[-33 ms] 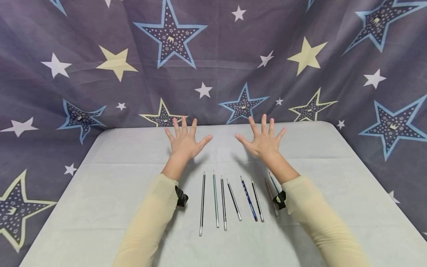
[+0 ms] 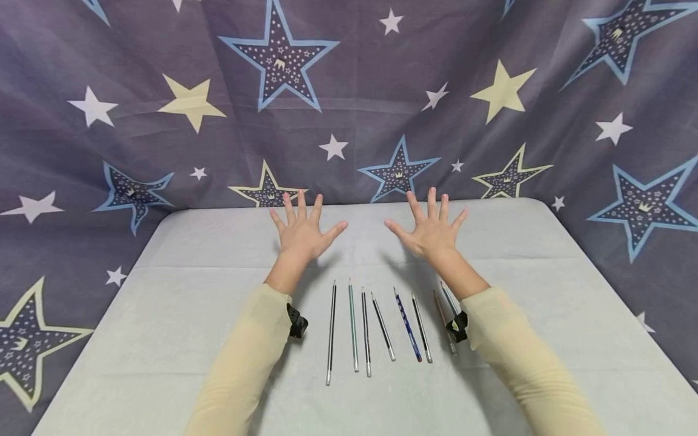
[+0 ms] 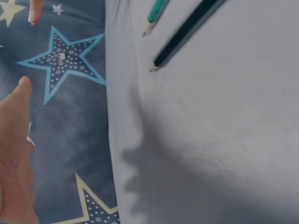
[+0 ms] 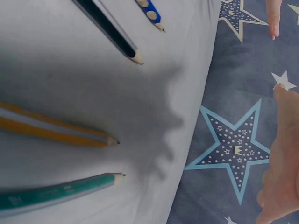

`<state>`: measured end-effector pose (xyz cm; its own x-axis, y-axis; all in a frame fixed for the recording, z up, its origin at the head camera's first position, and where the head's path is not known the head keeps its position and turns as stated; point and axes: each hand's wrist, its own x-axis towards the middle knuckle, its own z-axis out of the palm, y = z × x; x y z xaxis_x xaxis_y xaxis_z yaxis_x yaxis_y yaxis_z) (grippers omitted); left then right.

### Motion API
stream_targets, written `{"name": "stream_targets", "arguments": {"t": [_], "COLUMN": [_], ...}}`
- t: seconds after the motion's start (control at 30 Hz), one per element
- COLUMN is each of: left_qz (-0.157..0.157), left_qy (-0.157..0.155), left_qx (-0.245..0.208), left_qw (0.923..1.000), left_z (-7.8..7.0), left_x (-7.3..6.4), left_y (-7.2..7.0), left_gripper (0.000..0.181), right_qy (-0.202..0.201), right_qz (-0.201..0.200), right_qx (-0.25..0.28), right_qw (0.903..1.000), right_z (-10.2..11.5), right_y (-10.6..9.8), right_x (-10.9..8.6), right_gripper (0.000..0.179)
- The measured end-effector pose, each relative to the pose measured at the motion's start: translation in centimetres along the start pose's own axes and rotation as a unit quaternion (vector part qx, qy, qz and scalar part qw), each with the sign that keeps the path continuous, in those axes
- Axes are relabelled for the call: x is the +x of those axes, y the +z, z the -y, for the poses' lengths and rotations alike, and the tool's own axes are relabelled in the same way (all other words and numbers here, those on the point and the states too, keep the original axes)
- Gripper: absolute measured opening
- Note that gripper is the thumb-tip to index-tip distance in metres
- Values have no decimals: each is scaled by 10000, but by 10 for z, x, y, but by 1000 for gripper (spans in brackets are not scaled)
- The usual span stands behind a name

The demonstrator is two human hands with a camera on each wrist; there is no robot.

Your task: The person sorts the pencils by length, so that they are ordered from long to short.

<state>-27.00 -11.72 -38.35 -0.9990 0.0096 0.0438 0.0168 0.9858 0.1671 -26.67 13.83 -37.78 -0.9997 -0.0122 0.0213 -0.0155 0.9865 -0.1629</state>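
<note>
My left hand (image 2: 302, 235) hovers over the far part of the table with fingers spread and holds nothing. Mirroring it, my right hand (image 2: 434, 233) is also spread and empty. Nearer to me, several pencils lie in a loose row, tips pointing away: a long black pencil (image 2: 331, 333) at the left end, a green pencil (image 2: 352, 327), more black ones, and a blue pencil (image 2: 407, 324) with pale dots. Under the right wrist are an orange pencil (image 4: 56, 128) with a pale stripe and another green pencil (image 4: 60, 191), partly hidden in the head view.
A pale cloth covers the table (image 2: 191, 339). Behind and beside it hangs a dark curtain (image 2: 349, 79) printed with stars. Each wrist wears a black strapped device, and both arms, in cream sleeves, reach in from the near side. Hand shadows fall on the cloth.
</note>
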Motion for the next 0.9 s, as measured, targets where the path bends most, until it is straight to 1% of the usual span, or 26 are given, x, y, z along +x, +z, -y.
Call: {"name": "stream_targets", "arguments": {"t": [0.23,0.53,0.73,0.9], "left_qz": [-8,-8,-4,99], "left_qy": [8,-16,-83,-35], "left_qx": [185,118,65,146], "left_qw": [9998,9999,9999,9998], "left_z": [3,11,17,18], "left_x": [-1,-3,-4,-6], "left_y": [1,-1,-2,-4], "left_gripper": [93,94,92,93], "right_qy": [12,75,22,73], "right_qz": [179,359,319,267], "right_qx": [23,-4,117,177], "right_qw": [9998,9993,9994,9995], "right_z": [1,1,2,-1], "right_y": [1,0,-1,-4], "right_x": [-1,-2,-4,-10], "right_gripper": [88,89,89,89]}}
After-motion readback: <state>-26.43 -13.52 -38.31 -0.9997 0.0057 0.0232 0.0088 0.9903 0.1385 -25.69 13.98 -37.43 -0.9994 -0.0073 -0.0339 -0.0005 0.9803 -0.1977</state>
